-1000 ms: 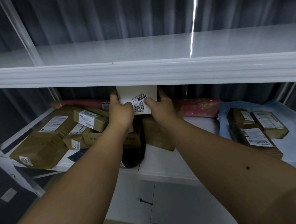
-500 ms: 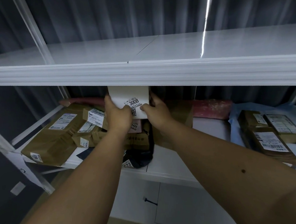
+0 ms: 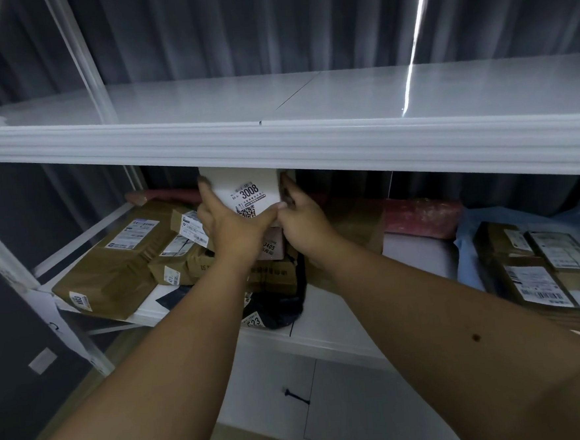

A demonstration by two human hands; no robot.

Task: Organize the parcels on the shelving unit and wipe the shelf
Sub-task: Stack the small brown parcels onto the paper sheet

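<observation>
Most parcels lie unsorted mid-frame; my left hand [image 3: 234,223] and right hand [image 3: 304,219] grip white parcel [image 3: 245,192]; wiping not begun, I judge.

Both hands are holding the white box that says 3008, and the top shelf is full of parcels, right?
Not quite. Both the left hand and right hand do hold the white box marked 3008, but the head view shows the top shelf bare; the parcels sit on the shelf below.

Probably a parcel storeroom: labelled parcels [image 3: 119,259] crowd white shelving [image 3: 276,145].
</observation>
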